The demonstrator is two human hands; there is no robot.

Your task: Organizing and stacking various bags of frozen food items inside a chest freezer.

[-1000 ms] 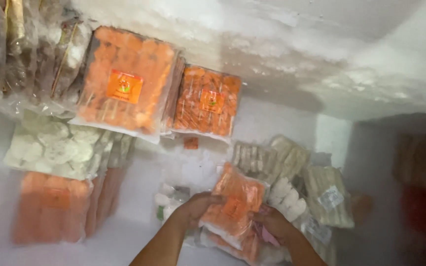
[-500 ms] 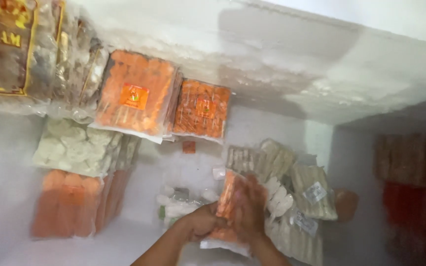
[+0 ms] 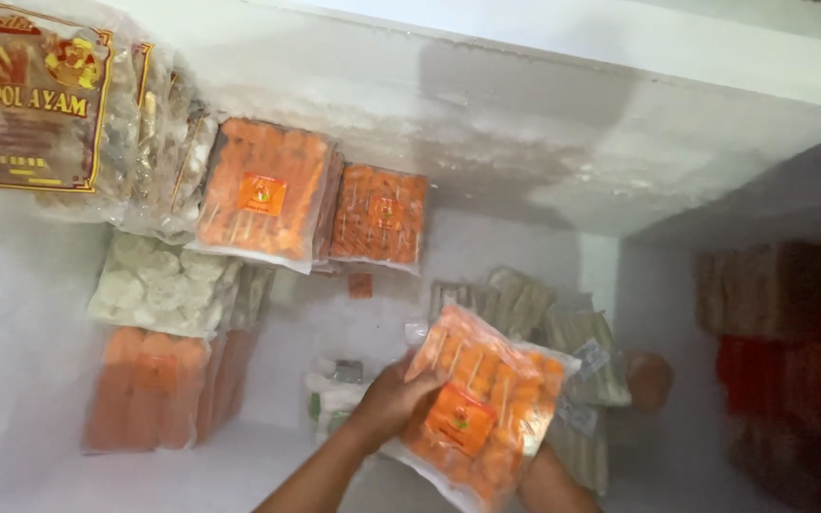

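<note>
The left hand (image 3: 387,399) has its fingers clenched on an orange snack packet (image 3: 477,413), low in the freezer; the right hand is hidden behind it, grip unclear. Pale skewer packs (image 3: 515,304) crowd behind; orange packs (image 3: 263,195) line the frosted wall (image 3: 525,142).

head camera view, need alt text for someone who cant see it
Two bare hands hold a clear bag of orange frozen pieces inside a frosty white chest freezer, the left hand on its left edge and the right arm mostly hidden under it. More orange packs and pale packs are stacked along the freezer's left side.
</note>
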